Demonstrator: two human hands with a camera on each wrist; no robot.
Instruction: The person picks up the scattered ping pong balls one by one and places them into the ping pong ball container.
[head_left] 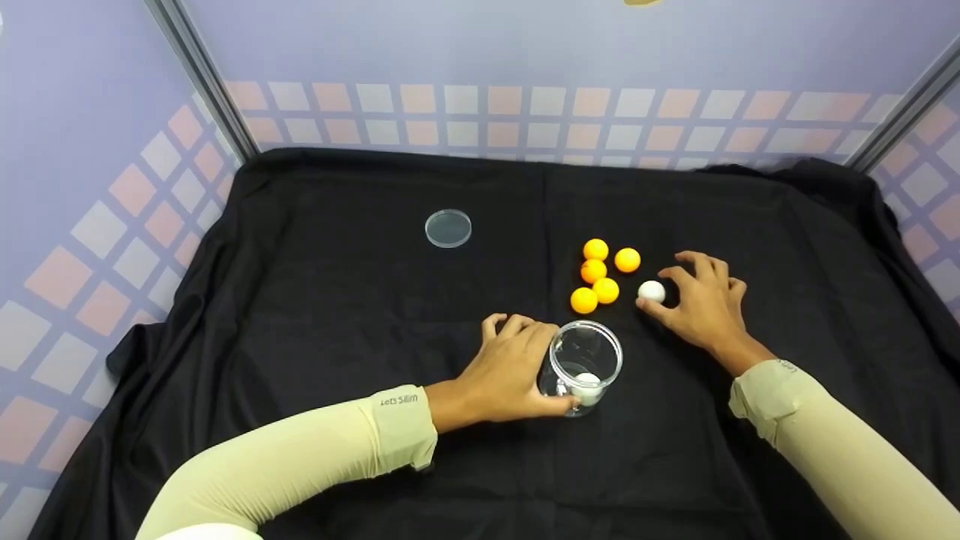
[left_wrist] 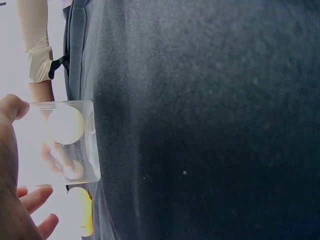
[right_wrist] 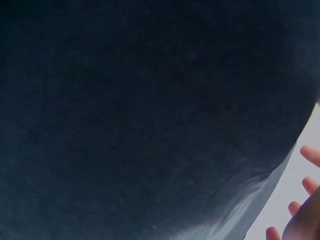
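My left hand (head_left: 510, 367) grips a clear, lidless jar (head_left: 551, 384) from its left side, thumb at the front. Inside the jar lies a white ball (head_left: 586, 390), shaped like a table tennis ball; in the left wrist view the same white ball (left_wrist: 66, 125) shows through the jar wall. To the right, my right hand (head_left: 705, 311) reaches over a second white ball (head_left: 652, 290) on the cloth. Its thumb is at the ball's near edge, and the index fingertip seems slightly apart from it. In the right wrist view only spread fingers (right_wrist: 309, 185) show.
Several orange balls (head_left: 606, 290) lie in a loose group beyond the jar, left of the second white ball. A round clear lid (head_left: 448, 229) lies farther back on the black cloth (head_left: 360, 270). Patterned panels (head_left: 480, 45) stand behind and at the sides.
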